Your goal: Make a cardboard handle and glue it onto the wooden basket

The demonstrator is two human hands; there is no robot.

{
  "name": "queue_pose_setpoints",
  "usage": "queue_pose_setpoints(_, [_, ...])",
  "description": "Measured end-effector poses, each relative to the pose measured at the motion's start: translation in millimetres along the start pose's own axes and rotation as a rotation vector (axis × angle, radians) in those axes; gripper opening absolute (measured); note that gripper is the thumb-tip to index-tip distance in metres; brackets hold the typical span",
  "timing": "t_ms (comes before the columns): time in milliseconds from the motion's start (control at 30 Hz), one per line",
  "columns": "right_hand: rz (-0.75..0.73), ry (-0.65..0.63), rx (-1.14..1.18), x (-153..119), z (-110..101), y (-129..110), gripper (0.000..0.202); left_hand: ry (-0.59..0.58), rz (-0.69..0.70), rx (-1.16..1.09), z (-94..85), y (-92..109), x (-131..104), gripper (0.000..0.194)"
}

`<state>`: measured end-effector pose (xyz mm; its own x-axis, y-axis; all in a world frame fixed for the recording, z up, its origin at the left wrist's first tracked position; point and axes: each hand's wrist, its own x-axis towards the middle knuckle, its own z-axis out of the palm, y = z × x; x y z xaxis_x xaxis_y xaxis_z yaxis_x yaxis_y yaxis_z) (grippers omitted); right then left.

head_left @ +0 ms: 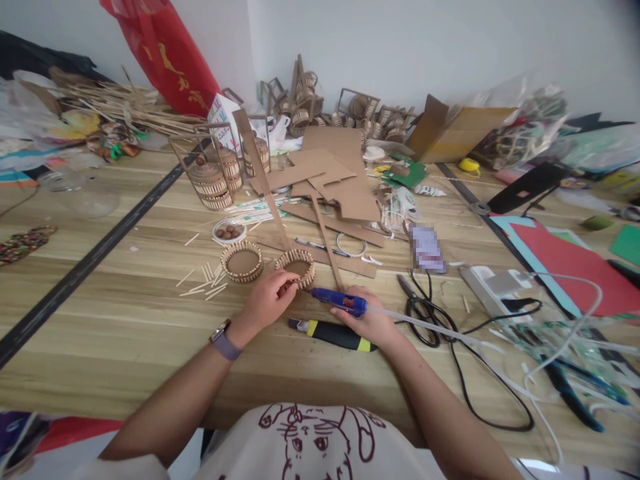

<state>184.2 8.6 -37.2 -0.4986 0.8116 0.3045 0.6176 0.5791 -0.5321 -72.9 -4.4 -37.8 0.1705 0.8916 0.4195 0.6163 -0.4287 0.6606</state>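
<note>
The pale shirt (400,460) bears a maroon cat drawing (320,445), the wristwatch (220,331) a purple strap (229,346)

1. Shallow round basket of pale upright wooden sticks (295,257), brown base inside: upright, open-topped, just beyond the left fingers (281,281), which reach its near rim.
2. Slim blue plastic glue gun (331,297): in the right fingers (346,317), nozzle beside the left fingertips, long translucent rod (425,323) trailing behind.

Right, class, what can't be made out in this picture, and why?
Head view:
- Whether the left grip pinches anything: hidden by its fingers.
- Trigger of the blue glue gun: hidden by its body and the right grip.
- Contents of the pixelated rectangle: blurred.
- Shirt drawing: cut off by the bottom edge.
</note>
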Motion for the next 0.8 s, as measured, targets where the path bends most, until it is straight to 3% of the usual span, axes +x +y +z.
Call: queue_pose_setpoints(800, [-0.016, 0.043, -0.033, -1.5, 1.8, 2.9, 0.033, -0.01, -0.018, -0.004, -2.4, 2.8, 0.0, 0.018])
